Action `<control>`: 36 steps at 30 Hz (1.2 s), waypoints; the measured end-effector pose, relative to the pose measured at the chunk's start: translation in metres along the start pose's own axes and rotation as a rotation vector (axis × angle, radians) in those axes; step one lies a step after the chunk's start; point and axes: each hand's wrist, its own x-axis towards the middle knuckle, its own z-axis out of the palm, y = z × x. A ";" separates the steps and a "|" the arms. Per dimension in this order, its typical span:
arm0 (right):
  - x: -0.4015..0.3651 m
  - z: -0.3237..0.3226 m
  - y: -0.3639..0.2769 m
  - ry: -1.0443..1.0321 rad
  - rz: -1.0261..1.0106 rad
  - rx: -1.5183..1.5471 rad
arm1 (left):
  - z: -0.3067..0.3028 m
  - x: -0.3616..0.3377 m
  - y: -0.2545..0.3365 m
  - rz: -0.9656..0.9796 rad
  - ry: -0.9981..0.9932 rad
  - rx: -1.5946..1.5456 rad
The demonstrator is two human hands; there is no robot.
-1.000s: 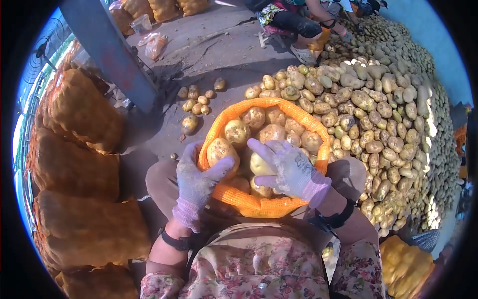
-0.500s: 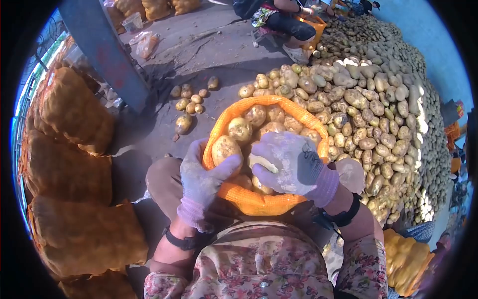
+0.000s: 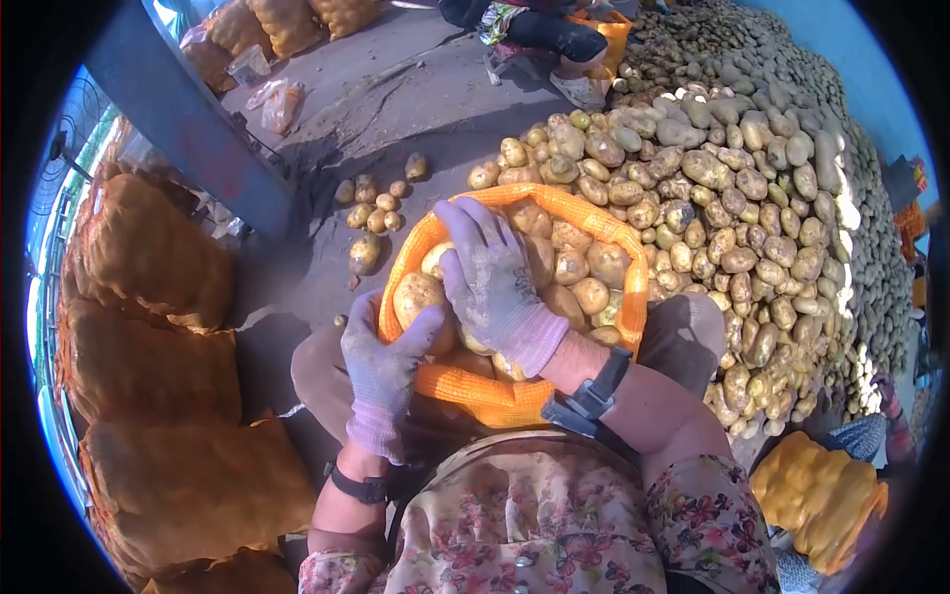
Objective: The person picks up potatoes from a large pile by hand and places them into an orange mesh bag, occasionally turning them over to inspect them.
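An orange mesh bag filled with potatoes stands upright between my knees, its mouth rolled open. At the left rim is my gloved left hand, fingers outside the bag and thumb over the inner side, against a large potato. My gloved right hand reaches across the bag's mouth, fingers curled over a pale potato near the left inner wall. The palm hides part of the contents. Other potatoes show to the right of this hand.
A big heap of potatoes rises on the right. Several loose potatoes lie on the dark ground sheet. Full mesh sacks line the left, beside a blue post. Another person sits at the back; a filled sack stands lower right.
My right hand has moved left across the bag, from its right-middle to the left inner side, uncovering potatoes on the right. My left hand stays at the rim. The view has shifted slightly.
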 end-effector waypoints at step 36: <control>-0.454 -0.152 0.214 0.352 1.186 -0.250 | 0.002 -0.019 0.021 0.025 0.025 0.210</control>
